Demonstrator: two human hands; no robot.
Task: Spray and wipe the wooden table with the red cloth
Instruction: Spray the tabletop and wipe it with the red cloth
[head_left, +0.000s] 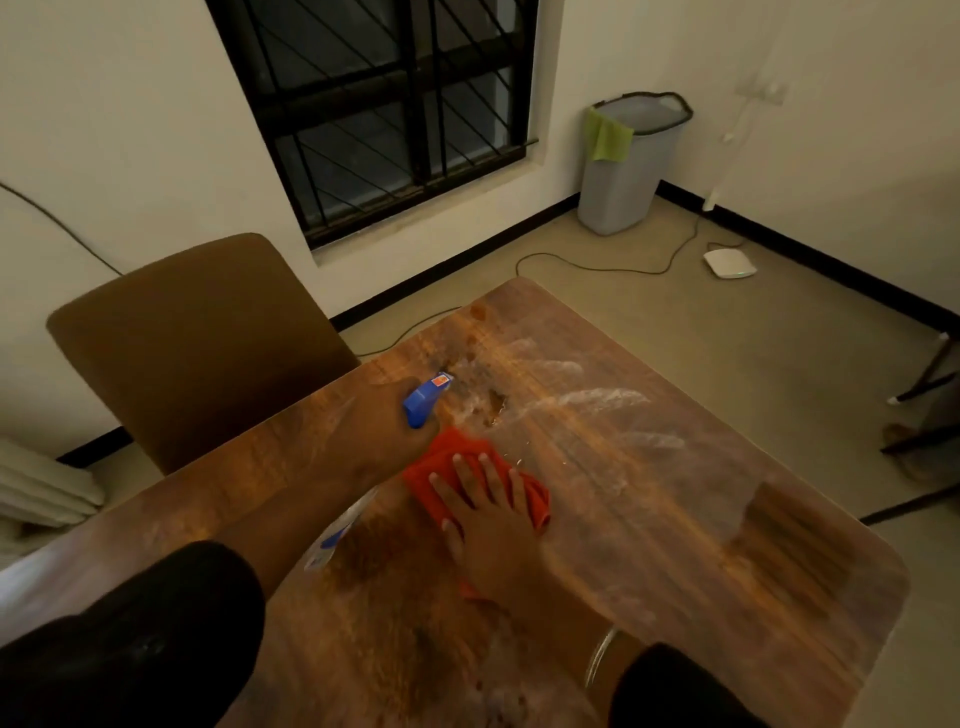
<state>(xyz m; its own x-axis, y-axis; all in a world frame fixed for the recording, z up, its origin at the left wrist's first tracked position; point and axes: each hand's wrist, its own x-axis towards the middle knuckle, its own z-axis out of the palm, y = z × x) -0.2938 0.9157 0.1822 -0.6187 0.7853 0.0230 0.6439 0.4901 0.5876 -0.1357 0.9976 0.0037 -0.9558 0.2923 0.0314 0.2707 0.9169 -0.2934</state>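
The wooden table (649, 519) fills the lower middle of the view, with wet foamy streaks across its far half. My left hand (384, 421) grips a spray bottle (423, 397) with a blue trigger head, nozzle aimed at a wet patch near the table's far edge. The bottle's clear body shows under my forearm. My right hand (488, 514) lies flat, fingers spread, pressing on the crumpled red cloth (457, 462) on the tabletop just right of the bottle.
A brown chair (197, 343) stands against the table's left side. A grey bin (628, 161) with a green cloth stands in the far corner. A cable and a white device (730, 262) lie on the floor. Dark furniture legs (924, 405) stand at the right.
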